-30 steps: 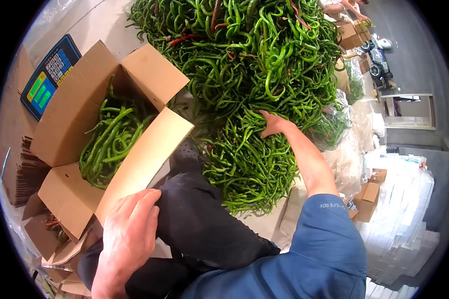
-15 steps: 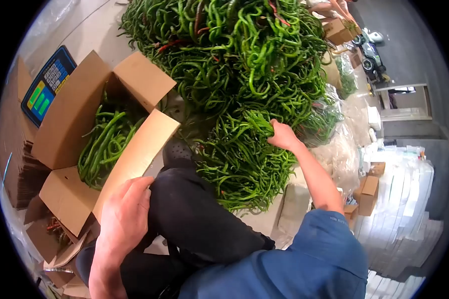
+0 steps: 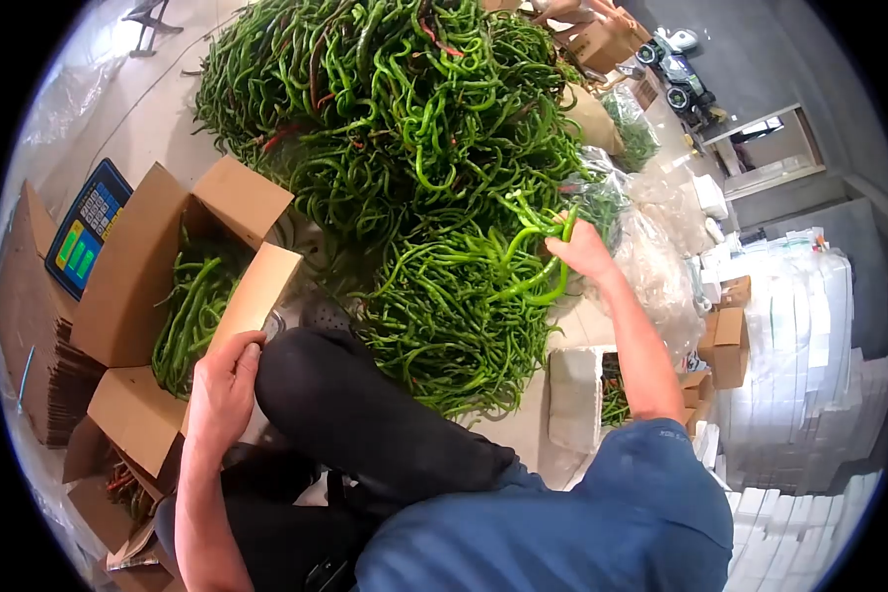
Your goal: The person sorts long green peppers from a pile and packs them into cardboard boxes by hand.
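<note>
My right hand (image 3: 584,251) is closed around a small bunch of long green chili peppers (image 3: 533,237), lifted just above the near part of a big chili pile (image 3: 434,335). Some of the peppers stick out past the fingers, curved and bright green. On the other side, my left hand (image 3: 224,387) grips the near flap (image 3: 259,296) of an open cardboard box (image 3: 128,286), its fingers curled at the flap's edge. Inside that box lie more green chilies (image 3: 192,321), partly hidden by the flap.
A scale display (image 3: 89,227) stands behind the box, with stacked flat cardboard beside it. At lower left, another box holds reddish chilies (image 3: 128,488). A white foam box (image 3: 575,400), clear plastic bags (image 3: 651,247) and white stacks (image 3: 784,345) are on the right. Another person's arm shows at the top.
My right hand has risen from the pile with a bunch of chilies in its grasp. My left hand now grips the flap's edge. The head view has shifted.
</note>
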A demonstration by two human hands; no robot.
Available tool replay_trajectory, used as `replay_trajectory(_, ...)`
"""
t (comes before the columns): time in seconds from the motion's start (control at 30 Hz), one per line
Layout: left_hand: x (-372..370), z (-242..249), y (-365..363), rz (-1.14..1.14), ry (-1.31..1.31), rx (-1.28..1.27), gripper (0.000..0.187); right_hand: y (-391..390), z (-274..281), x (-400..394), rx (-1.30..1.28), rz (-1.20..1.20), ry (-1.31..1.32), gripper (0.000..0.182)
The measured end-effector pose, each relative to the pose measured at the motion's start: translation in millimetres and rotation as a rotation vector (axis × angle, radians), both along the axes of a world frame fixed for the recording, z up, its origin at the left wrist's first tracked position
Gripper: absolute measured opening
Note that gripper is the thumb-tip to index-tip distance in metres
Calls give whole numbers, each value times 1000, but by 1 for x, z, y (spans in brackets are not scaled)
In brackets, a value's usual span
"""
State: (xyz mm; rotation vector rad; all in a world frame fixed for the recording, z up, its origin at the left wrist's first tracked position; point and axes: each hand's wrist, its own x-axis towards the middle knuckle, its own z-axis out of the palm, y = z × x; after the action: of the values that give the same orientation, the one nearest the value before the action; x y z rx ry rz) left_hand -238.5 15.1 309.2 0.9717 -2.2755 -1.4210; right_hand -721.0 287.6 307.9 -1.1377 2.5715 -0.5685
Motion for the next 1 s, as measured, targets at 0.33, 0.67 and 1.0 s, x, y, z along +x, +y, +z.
replay_trajectory(0.33,3,-9,0,23,106,10,21,-14,99,46,-240,162,-15,37)
replay_trajectory(0.67,-8,46,13,23,288,233,37,-74,164,136,-411,286,-614,37)
replay_trajectory(1.0,-7,32,1,-288,851,973,74,-156,195,232,-376,457,-940,25)
